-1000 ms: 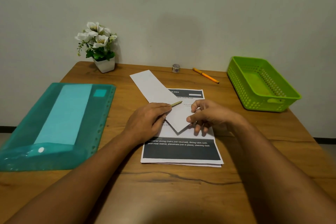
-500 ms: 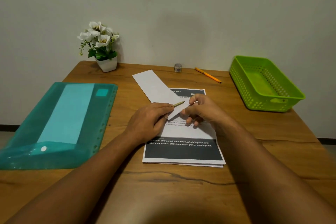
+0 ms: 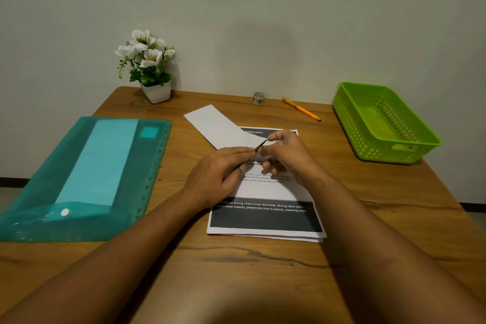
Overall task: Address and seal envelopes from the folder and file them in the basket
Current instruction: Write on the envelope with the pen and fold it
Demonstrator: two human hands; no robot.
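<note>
The white envelope (image 3: 217, 127) lies flat and slanted near the middle of the wooden table (image 3: 236, 258). Its far end is on the bare wood and its near end is on top of a printed sheet (image 3: 265, 216), hidden under the hands. The left hand (image 3: 218, 173) rests over this near end, and its fingers are curled round a thin pen (image 3: 261, 144) that points away and to the right. The right hand (image 3: 288, 155) is just beside it, with the fingers bent; its thumb and forefinger meet on the far tip of the pen.

The teal folder (image 3: 147, 192) lies at the left side of the table, with a pale sheet inside it. The green basket (image 3: 349, 123) stands at the right edge, well apart from the envelope. Near the wall there are a small tape roll (image 3: 259, 98), an orange pen (image 3: 301, 109) and a white pot of flowers (image 3: 155, 92).
</note>
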